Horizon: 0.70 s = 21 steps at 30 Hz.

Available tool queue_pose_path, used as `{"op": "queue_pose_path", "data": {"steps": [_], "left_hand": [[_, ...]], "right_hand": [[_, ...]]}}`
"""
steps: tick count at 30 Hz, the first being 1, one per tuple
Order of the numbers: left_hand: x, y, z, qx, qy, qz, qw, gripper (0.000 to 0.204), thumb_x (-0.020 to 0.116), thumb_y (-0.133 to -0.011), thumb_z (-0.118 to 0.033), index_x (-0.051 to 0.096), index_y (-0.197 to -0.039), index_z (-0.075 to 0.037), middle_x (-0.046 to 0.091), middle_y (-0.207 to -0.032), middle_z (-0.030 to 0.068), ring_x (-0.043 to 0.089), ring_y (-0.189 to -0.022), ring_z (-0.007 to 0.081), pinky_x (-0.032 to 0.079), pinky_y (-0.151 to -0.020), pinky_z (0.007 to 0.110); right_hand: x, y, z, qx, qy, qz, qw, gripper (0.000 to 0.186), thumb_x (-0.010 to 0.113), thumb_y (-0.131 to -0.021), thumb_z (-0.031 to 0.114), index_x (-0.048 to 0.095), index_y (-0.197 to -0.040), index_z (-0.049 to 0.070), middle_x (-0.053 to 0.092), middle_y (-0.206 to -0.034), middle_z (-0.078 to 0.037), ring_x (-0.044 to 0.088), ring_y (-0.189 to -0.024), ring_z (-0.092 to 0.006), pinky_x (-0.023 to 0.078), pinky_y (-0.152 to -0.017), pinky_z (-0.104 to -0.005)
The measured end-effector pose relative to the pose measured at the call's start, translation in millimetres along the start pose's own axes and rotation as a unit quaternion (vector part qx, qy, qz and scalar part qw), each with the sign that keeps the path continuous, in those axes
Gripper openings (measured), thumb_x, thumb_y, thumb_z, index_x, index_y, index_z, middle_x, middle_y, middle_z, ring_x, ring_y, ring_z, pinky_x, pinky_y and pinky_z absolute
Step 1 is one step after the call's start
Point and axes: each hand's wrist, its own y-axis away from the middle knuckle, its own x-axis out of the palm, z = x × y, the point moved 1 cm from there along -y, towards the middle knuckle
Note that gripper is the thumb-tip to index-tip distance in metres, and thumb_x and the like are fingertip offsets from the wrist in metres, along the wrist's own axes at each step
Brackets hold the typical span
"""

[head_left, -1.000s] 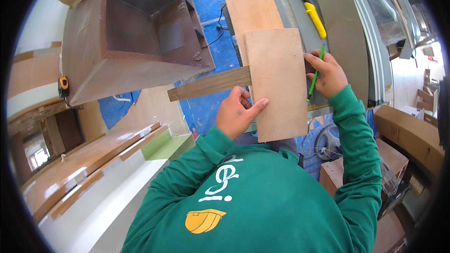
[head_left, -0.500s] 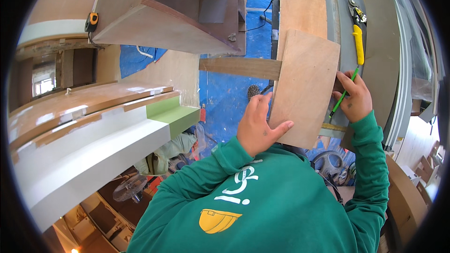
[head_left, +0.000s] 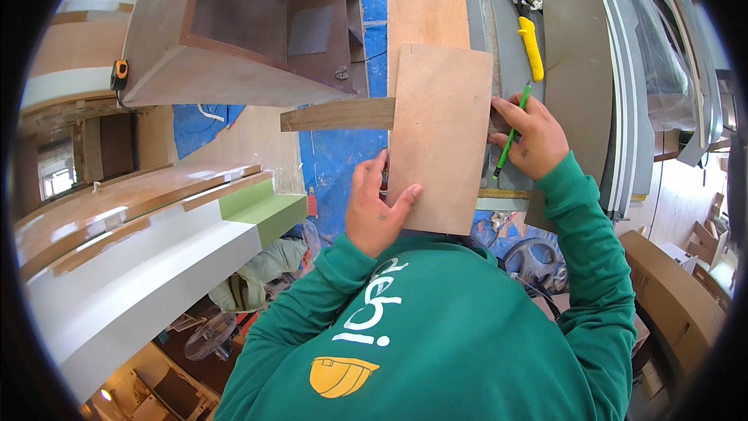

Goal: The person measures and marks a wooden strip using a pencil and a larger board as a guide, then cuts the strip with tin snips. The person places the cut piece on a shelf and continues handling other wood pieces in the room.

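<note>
A thin rectangular wooden board (head_left: 440, 144) lies before me, its far end over a longer plywood strip (head_left: 427, 0). My left hand (head_left: 374, 206) grips the board's near left edge, thumb on top and fingers down along the side. At the opposite edge my right hand (head_left: 534, 136) is closed on a green pencil (head_left: 512, 131), which slants across its fingers; the fingertips reach a dark strip beside the board. A narrow brown wooden strip (head_left: 339, 115) sticks out leftward from beneath the board. Yellow-handled snips (head_left: 530, 43) lie beyond my right hand.
A brown open cabinet (head_left: 234, 39) stands at the far left, a tape measure (head_left: 119, 75) by its side. White and green stepped panels (head_left: 156, 249) run along the left. Long grey panels (head_left: 576, 70) lie at right. Blue sheeting (head_left: 343, 164) covers the floor.
The view has swung, so the surroundings sit farther left. The board now lies straighter before me, and my left thumb rests on its face. The pencil stays in my right hand.
</note>
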Motion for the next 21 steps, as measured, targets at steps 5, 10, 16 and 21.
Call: {"op": "queue_pose_path", "data": {"steps": [5, 10, 16, 21], "left_hand": [[6.7, -2.3, -6.2, 0.069, -0.077, -0.047, 0.994, 0.076, 0.084, -0.087, -0.028, 0.053, -0.148, 0.005, 0.053, -0.135, 0.0234, 0.054, -0.122, 0.0378, 0.046, -0.105, 0.045], [2.7, 0.7, -18.4, 0.089, -0.117, -0.071, 0.987, 0.074, 0.085, -0.085, -0.027, 0.054, -0.143, 0.008, 0.054, -0.136, 0.0230, 0.053, -0.120, 0.0355, 0.045, -0.105, 0.044], [-2.4, -26.2, -17.2, -0.134, 0.228, 0.013, 0.964, 0.055, 0.081, -0.093, -0.026, 0.059, -0.131, 0.006, 0.070, -0.116, 0.0128, 0.062, -0.099, 0.0146, 0.052, -0.088, 0.031], [-2.8, -43.8, -5.9, -0.107, 0.298, 0.054, 0.947, 0.040, 0.070, -0.104, -0.025, 0.060, -0.129, 0.005, 0.071, -0.114, 0.0088, 0.063, -0.101, 0.0088, 0.051, -0.089, 0.027]], "right_hand": [[-2.9, -0.8, 3.0, -0.005, 0.007, -0.001, 1.000, 0.054, 0.086, -0.083, 0.024, 0.068, -0.132, 0.011, 0.063, -0.108, -0.013, 0.064, -0.103, -0.0355, 0.054, -0.089, -0.0459], [1.2, -0.1, 4.9, -0.001, 0.036, -0.011, 0.999, 0.051, 0.085, -0.083, 0.024, 0.069, -0.130, 0.011, 0.063, -0.106, -0.013, 0.064, -0.103, -0.0348, 0.054, -0.088, -0.0462], [1.7, -1.7, 7.5, -0.005, 0.057, -0.013, 0.998, 0.051, 0.085, -0.082, 0.022, 0.069, -0.129, 0.010, 0.063, -0.106, -0.013, 0.064, -0.103, -0.0346, 0.055, -0.088, -0.0463], [-0.7, -1.1, 11.3, 0.025, 0.062, 0.013, 0.998, 0.054, 0.087, -0.081, 0.020, 0.069, -0.131, 0.011, 0.062, -0.113, -0.014, 0.064, -0.105, -0.0358, 0.054, -0.090, -0.0452]]}}
